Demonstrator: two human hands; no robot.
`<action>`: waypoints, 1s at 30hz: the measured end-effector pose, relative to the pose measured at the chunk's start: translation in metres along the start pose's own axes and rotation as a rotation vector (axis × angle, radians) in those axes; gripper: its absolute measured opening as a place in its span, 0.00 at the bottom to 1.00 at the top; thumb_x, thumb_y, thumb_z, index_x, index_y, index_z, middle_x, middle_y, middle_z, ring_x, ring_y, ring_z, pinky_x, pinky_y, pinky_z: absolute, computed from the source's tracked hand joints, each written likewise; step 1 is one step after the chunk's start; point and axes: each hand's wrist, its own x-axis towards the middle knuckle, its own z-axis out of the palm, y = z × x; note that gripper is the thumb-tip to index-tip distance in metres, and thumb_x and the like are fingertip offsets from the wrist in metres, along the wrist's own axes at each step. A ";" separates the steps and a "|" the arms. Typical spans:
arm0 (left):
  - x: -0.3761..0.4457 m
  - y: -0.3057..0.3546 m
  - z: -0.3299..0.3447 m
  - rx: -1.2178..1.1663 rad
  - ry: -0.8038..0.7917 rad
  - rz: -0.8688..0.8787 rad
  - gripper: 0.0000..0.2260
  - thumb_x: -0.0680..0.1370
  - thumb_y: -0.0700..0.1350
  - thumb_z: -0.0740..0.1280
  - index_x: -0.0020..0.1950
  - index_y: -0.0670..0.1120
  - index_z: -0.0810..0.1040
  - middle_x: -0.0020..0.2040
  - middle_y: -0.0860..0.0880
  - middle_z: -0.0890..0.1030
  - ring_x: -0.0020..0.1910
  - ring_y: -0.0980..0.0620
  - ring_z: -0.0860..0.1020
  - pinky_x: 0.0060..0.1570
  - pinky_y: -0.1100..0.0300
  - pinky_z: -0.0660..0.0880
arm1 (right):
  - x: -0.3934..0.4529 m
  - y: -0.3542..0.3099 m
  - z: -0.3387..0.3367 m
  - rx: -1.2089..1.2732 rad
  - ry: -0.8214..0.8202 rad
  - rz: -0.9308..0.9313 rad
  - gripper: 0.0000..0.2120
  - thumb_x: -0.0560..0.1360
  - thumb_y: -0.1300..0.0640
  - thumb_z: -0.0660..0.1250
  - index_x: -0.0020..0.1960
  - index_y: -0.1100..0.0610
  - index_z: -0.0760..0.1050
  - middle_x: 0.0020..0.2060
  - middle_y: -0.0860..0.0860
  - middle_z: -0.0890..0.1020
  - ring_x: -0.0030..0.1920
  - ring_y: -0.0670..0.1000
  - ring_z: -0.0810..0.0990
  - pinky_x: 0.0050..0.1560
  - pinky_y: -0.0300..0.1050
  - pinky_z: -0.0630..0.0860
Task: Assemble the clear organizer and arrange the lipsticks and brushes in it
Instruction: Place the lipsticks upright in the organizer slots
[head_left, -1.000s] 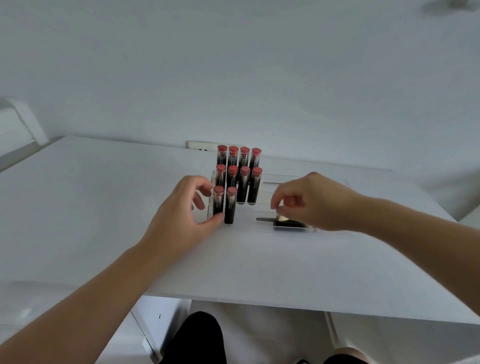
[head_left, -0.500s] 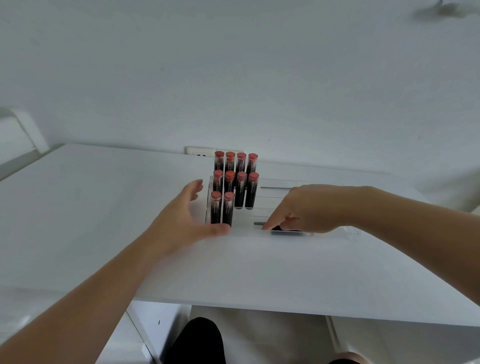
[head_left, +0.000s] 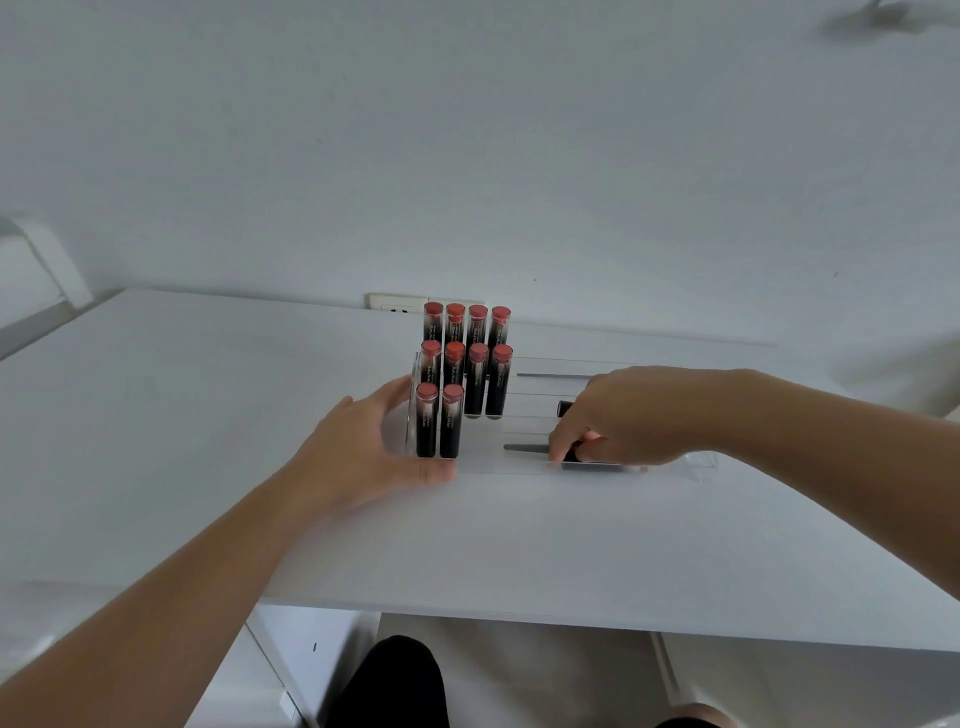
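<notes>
Bracing the clear organizer (head_left: 696, 465) on the white table (head_left: 156, 415), the left hand (head_left: 363, 452) is lying flat with relaxed fingers against its left end beside upright lipsticks (head_left: 439, 421). The right hand (head_left: 628, 415) is pinching a dark brush (head_left: 524, 448) lying lengthwise in the front tier, tip pointing left.

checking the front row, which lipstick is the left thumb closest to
The front-row right lipstick: the left hand has its thumb tip just below its base.
</notes>
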 end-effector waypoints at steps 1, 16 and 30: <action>0.000 -0.001 0.000 0.000 0.000 -0.004 0.49 0.58 0.75 0.72 0.77 0.64 0.63 0.71 0.63 0.74 0.73 0.52 0.69 0.75 0.43 0.61 | -0.001 0.001 0.001 0.004 0.012 -0.002 0.15 0.82 0.49 0.58 0.61 0.32 0.74 0.45 0.40 0.84 0.52 0.45 0.81 0.53 0.48 0.78; 0.004 -0.009 0.003 0.007 0.008 -0.027 0.54 0.53 0.82 0.69 0.77 0.67 0.60 0.73 0.62 0.72 0.77 0.49 0.65 0.76 0.43 0.60 | -0.014 0.053 0.011 0.109 0.288 0.292 0.09 0.74 0.35 0.66 0.44 0.39 0.75 0.32 0.40 0.80 0.37 0.37 0.75 0.36 0.39 0.67; 0.003 -0.008 0.003 0.017 -0.006 -0.045 0.56 0.52 0.83 0.67 0.78 0.65 0.61 0.73 0.59 0.73 0.77 0.48 0.65 0.75 0.42 0.61 | -0.012 0.061 0.016 0.448 0.144 0.316 0.07 0.75 0.42 0.68 0.48 0.44 0.76 0.22 0.50 0.80 0.20 0.48 0.72 0.28 0.35 0.70</action>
